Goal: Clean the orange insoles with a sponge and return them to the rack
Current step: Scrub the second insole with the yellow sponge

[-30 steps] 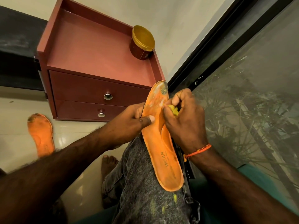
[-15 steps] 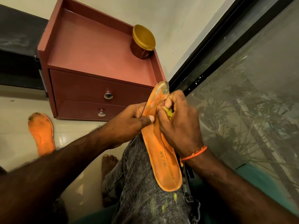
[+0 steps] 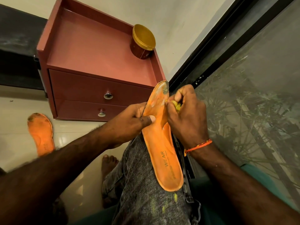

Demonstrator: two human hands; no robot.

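An orange insole (image 3: 162,148) lies along my right thigh, toe end up, with grey dirt and white foam near its tip. My left hand (image 3: 129,122) grips its left edge, thumb pressed on the top face. My right hand (image 3: 185,114) squeezes a small yellow sponge (image 3: 176,105) against the insole's right edge near the toe. A second orange insole (image 3: 41,133), dirty at its toe, lies flat on the floor at the left.
A reddish-brown cabinet (image 3: 90,62) with two knobbed drawers stands ahead, a brown jar with a gold lid (image 3: 142,41) at its back right corner. A dark-framed glass window (image 3: 243,88) runs along the right. My bare foot (image 3: 108,163) rests on the pale tiled floor.
My right hand with the sponge has slid up the insole's right edge toward the toe. The left hand keeps its grip in the same place.
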